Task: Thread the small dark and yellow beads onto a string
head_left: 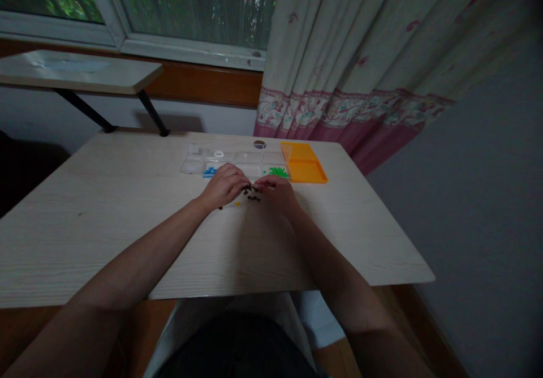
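Note:
Both hands meet over the middle of the table, fingertips nearly touching. My left hand (pixel 224 184) is closed in a pinch at a small cluster of dark brown pieces (pixel 246 190). From the other side, my right hand (pixel 275 190) pinches at the same cluster; the exact grip is too small to make out. More dark brown bits (pixel 253 198) lie on the table just below the fingers. A tiny yellow piece (pixel 237 203) rests near my left wrist. Behind the hands sits a clear compartment box (pixel 248 156), with blue pieces (pixel 209 171) and green pieces (pixel 278 171) in separate front compartments.
An orange tray (pixel 306 170) stands right of the clear box. A round hole (pixel 259 144) is near the table's back edge. At back left, a raised shelf (pixel 127 78) stands on black legs. A curtain (pixel 322 106) hangs behind the table (pixel 161 197).

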A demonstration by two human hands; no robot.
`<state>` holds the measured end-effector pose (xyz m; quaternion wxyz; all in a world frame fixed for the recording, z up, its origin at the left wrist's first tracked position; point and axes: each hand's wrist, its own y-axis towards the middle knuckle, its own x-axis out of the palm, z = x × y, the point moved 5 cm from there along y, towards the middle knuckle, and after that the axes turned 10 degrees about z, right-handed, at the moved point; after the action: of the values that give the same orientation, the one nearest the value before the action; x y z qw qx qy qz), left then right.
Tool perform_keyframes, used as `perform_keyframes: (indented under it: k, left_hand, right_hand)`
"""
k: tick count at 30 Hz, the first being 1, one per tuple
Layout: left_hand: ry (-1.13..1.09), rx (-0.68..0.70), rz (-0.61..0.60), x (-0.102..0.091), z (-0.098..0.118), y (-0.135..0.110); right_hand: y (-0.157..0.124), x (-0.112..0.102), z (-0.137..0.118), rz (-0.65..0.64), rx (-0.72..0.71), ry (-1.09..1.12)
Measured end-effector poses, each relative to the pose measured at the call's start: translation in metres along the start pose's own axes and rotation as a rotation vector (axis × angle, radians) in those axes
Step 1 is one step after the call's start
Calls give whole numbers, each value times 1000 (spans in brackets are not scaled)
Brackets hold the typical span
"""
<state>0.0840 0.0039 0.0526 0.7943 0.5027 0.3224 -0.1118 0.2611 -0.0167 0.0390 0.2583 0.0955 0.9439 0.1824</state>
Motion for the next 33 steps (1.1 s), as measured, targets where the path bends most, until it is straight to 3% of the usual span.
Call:
perform_keyframes:
  k: [19, 33]
  left_hand:
    - [-12, 35, 9, -1, 4, 0]
    - [7, 29, -3, 1, 6, 1]
  right_hand:
    - [-3, 5, 4, -4, 251, 286]
    - [-10, 14, -5, -7, 181, 209]
